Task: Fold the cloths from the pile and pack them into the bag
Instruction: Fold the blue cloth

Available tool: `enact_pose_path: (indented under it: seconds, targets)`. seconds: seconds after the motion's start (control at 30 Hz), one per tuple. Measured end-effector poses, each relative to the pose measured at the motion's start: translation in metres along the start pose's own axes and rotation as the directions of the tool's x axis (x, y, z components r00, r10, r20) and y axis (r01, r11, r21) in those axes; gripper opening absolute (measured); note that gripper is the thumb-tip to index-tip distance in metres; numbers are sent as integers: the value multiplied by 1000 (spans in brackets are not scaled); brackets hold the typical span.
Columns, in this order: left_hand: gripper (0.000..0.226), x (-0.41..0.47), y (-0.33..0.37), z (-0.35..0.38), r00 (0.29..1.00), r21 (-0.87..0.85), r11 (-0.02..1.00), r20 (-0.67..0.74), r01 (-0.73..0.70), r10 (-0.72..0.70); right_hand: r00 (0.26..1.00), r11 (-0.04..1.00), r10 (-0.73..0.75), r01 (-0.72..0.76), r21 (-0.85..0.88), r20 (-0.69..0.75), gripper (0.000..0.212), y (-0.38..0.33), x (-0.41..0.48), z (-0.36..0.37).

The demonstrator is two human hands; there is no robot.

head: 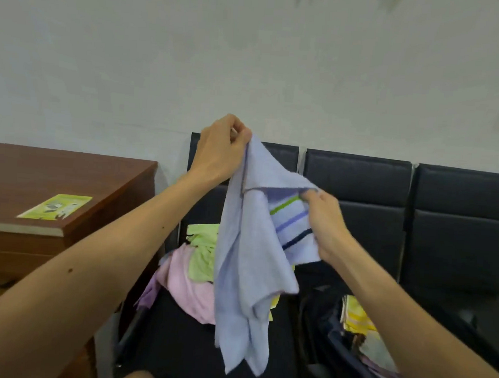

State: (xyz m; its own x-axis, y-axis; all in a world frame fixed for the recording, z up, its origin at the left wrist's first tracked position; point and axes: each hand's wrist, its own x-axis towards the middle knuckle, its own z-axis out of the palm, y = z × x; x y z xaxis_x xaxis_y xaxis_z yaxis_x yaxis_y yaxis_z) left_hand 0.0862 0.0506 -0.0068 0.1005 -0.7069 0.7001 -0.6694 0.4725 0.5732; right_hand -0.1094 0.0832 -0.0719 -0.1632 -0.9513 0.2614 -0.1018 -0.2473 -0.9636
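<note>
Fingers (pixel 241 134) of the left hand (pixel 218 149) and right hand (pixel 325 219) pinch a pale blue striped cloth (pixel 246 261) above black padded seats (pixel 359 189), brown wooden table (pixel 53 177) alongside, grey wall (pixel 250 57) behind.

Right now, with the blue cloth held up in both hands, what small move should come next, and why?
Probably slide the right hand along the top edge to the free corner and pull the blue cloth taut. The left hand pinches one corner, but the cloth hangs bunched, too crumpled to fold yet.

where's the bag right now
In the head view the bag sits open at lower right on the black seat, under the right forearm, right of the cloth pile, with folded cloths inside.
</note>
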Motion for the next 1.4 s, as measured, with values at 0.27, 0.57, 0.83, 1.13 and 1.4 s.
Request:
enact_pose_path:
  seconds: [0.27, 0.57, 0.83, 1.13, 1.4]
  targets:
    - [55, -35, 33, -35, 790, -317, 940, 605, 124, 100, 869, 759, -194, 427, -492, 455, 15, -85, -39, -13]
    - [112, -79, 49, -10, 587, -361, 900, 794, 246, 158, 812, 655, -198, 526, -542, 549, 7, -70, -57, -8]
    - [25, -85, 45, 3, 638, -91, 995, 765, -34, 92, 919, 959, -248, 277, -56, 307, 41, -17, -64, -26]
    - [7, -106, 17, 1, 804, -347, 919, 591, 185, 61, 965, 990, -126, 138, -37, 230, 5, 85, -98, -17]
    - [30, -173, -37, -2, 756, -458, 708, 634, 538, -163, 904, 934, -222, 305, -187, 364, 8, 46, -82, -16]
